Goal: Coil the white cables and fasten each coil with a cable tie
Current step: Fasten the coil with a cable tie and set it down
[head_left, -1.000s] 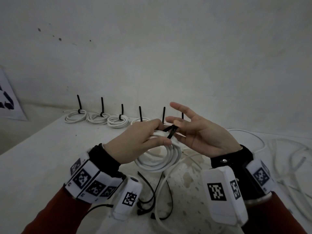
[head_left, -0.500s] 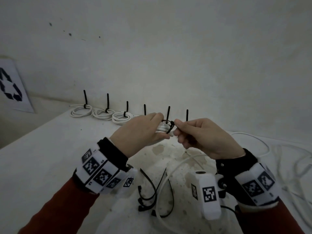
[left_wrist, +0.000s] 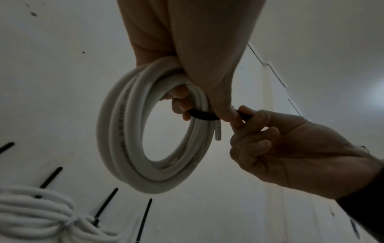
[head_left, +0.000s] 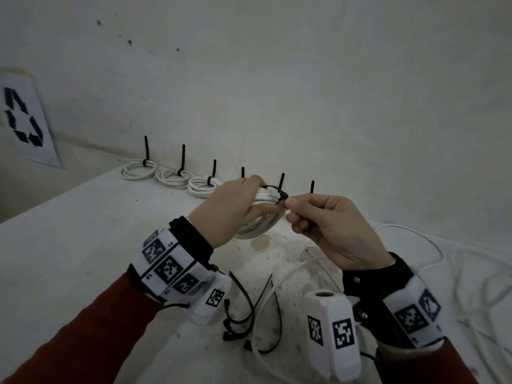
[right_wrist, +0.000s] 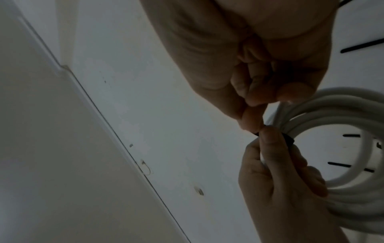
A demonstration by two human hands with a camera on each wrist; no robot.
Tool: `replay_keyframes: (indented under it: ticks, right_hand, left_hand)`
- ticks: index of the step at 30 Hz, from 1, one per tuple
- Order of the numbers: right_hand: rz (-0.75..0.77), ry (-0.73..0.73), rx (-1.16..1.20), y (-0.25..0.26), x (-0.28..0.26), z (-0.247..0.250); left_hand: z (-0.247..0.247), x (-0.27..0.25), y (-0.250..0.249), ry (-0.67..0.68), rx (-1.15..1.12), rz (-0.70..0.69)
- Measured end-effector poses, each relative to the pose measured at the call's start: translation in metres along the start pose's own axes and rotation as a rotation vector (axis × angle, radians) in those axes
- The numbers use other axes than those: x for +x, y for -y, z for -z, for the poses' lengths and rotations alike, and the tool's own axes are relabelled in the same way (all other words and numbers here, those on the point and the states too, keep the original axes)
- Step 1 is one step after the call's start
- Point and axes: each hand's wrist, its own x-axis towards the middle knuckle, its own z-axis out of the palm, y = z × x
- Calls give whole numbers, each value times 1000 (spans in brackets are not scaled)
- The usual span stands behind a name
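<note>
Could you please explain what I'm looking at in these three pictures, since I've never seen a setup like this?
No machine here: a person wears a camera on the head and one on each wrist. The head view looks down at a white table. The left hand grips a white cable coil; the right hand pinches the black cable tie wrapped round it. The wrist views show that same grip from below. Finished coils line the back edge, spare ties lie near the wrists, and loose cable lies to the right.

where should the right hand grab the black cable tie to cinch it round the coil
Pinch the cable tie by its free tail, just past the head, coming from the right, outer side of the coil. The band already wraps the strands beside the left hand, and the tail points toward the right hand, which pinches it there.
</note>
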Motion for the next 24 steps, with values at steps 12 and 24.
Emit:
replay_keyframes:
  ticks: [12, 24]
  right_hand:
    - [84, 73, -105, 4, -8, -1]
    - [-186, 81, -202, -5, -3, -5]
  left_hand:
    - [10, 2, 8, -11, 17, -95]
    - [-10, 2, 13, -115, 472, -359]
